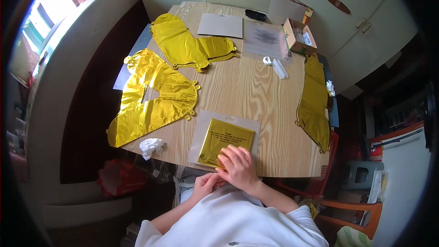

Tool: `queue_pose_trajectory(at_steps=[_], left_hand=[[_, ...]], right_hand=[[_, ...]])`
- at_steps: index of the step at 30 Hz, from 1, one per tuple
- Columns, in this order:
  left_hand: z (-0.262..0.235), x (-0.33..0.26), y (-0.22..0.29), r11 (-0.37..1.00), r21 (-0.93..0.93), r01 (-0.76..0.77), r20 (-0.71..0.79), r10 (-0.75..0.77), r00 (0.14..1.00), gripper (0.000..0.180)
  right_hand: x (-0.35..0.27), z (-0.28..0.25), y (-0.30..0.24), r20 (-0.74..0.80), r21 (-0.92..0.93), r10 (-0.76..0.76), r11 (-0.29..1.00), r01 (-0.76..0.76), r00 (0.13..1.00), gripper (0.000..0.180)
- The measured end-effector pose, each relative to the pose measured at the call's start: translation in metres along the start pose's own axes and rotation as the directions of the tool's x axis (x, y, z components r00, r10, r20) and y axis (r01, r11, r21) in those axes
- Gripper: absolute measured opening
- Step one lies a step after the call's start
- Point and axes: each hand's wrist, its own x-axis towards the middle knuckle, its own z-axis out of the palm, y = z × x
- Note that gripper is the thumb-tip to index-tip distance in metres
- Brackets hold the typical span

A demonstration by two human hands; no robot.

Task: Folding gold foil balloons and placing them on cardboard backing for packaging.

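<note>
A folded gold foil balloon (pixel 227 138), square with dark print, lies at the near edge of the table on a pale grey card (pixel 198 142) with a hang hole. My right hand (pixel 238 167) is over its lower right corner, fingers loosely bent and the thumb apart, pointing toward my other hand. I cannot tell how firmly it touches the foil. Just below the table edge, my left hand (pixel 206 186) is closed, its fingers and thumb together. What it may hold is hidden. Flat gold foil balloons lie at the left (pixel 160 93) and far left (pixel 178 41).
Another gold foil balloon (pixel 313 105) hangs along the right table edge. Crumpled white tissue (pixel 151 148) sits front left. At the back are a grey card (pixel 220 25), clear plastic sheets (pixel 265 39), a small cardboard box (pixel 299 36), a white tape roll (pixel 267 61) and clear tubes (pixel 280 68).
</note>
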Motion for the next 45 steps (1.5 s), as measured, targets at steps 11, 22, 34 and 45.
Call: queue_pose_trajectory(at_steps=[11,22,34,45], left_hand=[[0.014,-0.019,0.068,0.83,0.555,0.057,0.045,-0.099,0.994,0.028],[0.014,0.025,0.126,-0.63,0.564,-0.534,0.774,0.177,0.608,0.043],[0.023,0.052,0.147,-0.786,0.421,-0.453,0.835,0.142,0.531,0.039],[0.094,0.044,0.229,-0.763,0.48,-0.432,0.679,0.011,0.734,0.026]], right_hand=[[-0.013,-0.022,0.027,0.176,-0.008,-0.162,0.986,0.166,0.971,0.042],[-0.02,-0.017,0.029,0.128,-0.147,-0.167,0.972,0.185,0.978,0.031],[-0.001,-0.042,0.05,0.01,0.076,-0.086,0.993,0.085,0.996,0.024],[0.068,-0.131,0.107,0.333,0.395,0.151,0.874,-0.283,0.931,0.023]])
